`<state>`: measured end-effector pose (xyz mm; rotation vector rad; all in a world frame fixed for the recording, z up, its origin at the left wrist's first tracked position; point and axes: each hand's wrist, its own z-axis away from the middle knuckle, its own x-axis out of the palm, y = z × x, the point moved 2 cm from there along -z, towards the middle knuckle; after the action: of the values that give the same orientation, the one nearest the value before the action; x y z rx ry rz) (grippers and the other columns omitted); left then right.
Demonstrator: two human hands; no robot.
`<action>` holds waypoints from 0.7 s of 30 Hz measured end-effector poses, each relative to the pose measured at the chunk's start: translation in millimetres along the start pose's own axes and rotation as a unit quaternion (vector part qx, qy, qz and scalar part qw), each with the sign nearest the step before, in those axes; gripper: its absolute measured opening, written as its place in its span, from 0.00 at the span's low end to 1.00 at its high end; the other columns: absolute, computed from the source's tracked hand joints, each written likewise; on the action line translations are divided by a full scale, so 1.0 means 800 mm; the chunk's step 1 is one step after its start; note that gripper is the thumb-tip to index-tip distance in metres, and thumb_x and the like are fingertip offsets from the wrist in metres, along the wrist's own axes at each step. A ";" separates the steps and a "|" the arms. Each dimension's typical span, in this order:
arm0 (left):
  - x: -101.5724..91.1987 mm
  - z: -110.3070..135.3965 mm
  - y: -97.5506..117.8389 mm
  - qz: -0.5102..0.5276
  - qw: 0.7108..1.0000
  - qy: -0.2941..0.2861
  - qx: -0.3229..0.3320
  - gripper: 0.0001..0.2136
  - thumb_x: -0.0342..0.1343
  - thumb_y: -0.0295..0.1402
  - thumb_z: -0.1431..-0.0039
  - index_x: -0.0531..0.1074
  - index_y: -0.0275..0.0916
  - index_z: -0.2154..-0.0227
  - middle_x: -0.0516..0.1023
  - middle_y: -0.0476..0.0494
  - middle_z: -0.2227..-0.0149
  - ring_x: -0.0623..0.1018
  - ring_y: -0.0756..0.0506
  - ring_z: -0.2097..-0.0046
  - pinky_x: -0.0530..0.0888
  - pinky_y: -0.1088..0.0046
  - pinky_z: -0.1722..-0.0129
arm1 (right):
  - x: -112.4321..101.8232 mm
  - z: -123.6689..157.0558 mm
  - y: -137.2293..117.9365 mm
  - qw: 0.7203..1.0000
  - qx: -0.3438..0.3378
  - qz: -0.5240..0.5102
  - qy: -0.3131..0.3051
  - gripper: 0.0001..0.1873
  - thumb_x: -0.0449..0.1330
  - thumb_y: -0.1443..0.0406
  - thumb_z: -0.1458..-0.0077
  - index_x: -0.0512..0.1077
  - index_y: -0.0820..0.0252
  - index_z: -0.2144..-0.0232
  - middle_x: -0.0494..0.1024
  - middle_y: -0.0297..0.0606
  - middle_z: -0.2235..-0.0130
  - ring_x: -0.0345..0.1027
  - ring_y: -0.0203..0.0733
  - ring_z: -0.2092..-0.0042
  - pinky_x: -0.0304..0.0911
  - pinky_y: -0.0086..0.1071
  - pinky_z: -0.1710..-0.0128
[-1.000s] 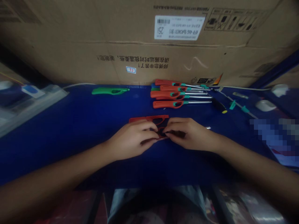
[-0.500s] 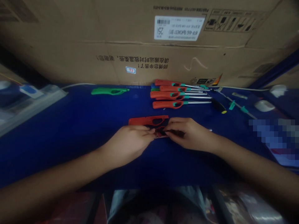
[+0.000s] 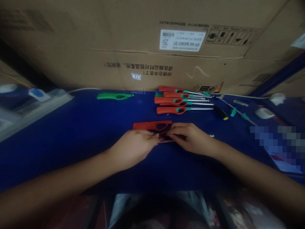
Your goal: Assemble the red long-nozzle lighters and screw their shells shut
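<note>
My left hand (image 3: pixel 134 148) is closed around the left part of an opened red lighter casing (image 3: pixel 163 139), keeping it low over the blue table. The fingers of my right hand (image 3: pixel 192 138) are pinched together at the trigger-loop part of this casing. Whatever sits between those fingertips is too small and dark to make out. Just behind both hands lies a loose red casing half (image 3: pixel 143 126) with a trigger loop. A small silvery tip (image 3: pixel 211 135) shows beyond my right wrist.
Several finished-looking red lighters (image 3: pixel 170 110) with metal tubes lie stacked at the back. A green casing half (image 3: pixel 111 96) lies to their left, a black-and-yellow screwdriver (image 3: pixel 220 113) to their right. A cardboard box (image 3: pixel 78 70) walls off the rear. Thin tubing (image 3: pixel 228 101) runs at the right.
The whole view has shifted a little as the head moved. Both hands stay at the red casing, with only slight finger movement.
</note>
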<state>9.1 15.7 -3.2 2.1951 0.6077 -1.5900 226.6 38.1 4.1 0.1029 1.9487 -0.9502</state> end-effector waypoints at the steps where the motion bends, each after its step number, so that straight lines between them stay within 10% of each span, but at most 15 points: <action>1: -0.001 -0.001 0.000 0.008 1.000 -0.001 -0.005 0.11 0.51 0.26 0.33 0.77 0.38 0.55 0.85 0.43 0.61 0.84 0.42 0.59 0.82 0.65 0.59 | 0.000 0.000 0.001 1.000 0.001 0.003 -0.002 0.11 0.55 0.73 0.37 0.77 0.60 0.65 0.77 0.38 0.64 0.72 0.35 0.65 0.68 0.28 0.64; 9: -0.005 -0.002 -0.010 0.082 0.996 0.012 -0.045 0.09 0.56 0.30 0.34 0.79 0.44 0.56 0.85 0.50 0.59 0.84 0.45 0.60 0.80 0.69 0.57 | -0.006 0.001 -0.005 1.000 0.001 0.019 -0.003 0.11 0.54 0.71 0.36 0.78 0.62 0.63 0.78 0.41 0.62 0.73 0.37 0.63 0.69 0.30 0.61; 14: -0.002 0.001 -0.015 0.077 0.996 0.035 -0.018 0.09 0.55 0.30 0.34 0.79 0.45 0.55 0.84 0.52 0.54 0.84 0.45 0.56 0.79 0.68 0.55 | -0.053 0.005 0.018 0.978 0.044 0.154 0.136 0.15 0.54 0.66 0.35 0.74 0.61 0.50 0.78 0.45 0.56 0.74 0.44 0.56 0.69 0.38 0.55; 17: 0.000 0.002 -0.015 0.056 0.997 0.046 -0.008 0.09 0.54 0.30 0.33 0.79 0.45 0.56 0.83 0.52 0.54 0.83 0.45 0.56 0.79 0.69 0.57 | -0.099 0.019 0.055 0.895 0.254 0.308 0.197 0.17 0.53 0.65 0.37 0.72 0.61 0.48 0.75 0.50 0.50 0.74 0.51 0.55 0.68 0.42 0.56; 21: 0.001 0.003 -0.015 0.039 0.997 0.059 -0.003 0.09 0.54 0.31 0.33 0.79 0.45 0.56 0.83 0.53 0.54 0.83 0.46 0.56 0.79 0.68 0.56 | -0.151 0.057 0.107 0.776 0.498 0.370 0.116 0.22 0.55 0.64 0.38 0.68 0.71 0.44 0.68 0.69 0.46 0.72 0.65 0.53 0.65 0.51 0.59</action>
<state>0.9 24.7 -4.8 2.2923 0.5526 -1.4257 363.4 103.6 35.9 1.5316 1.1715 -1.3168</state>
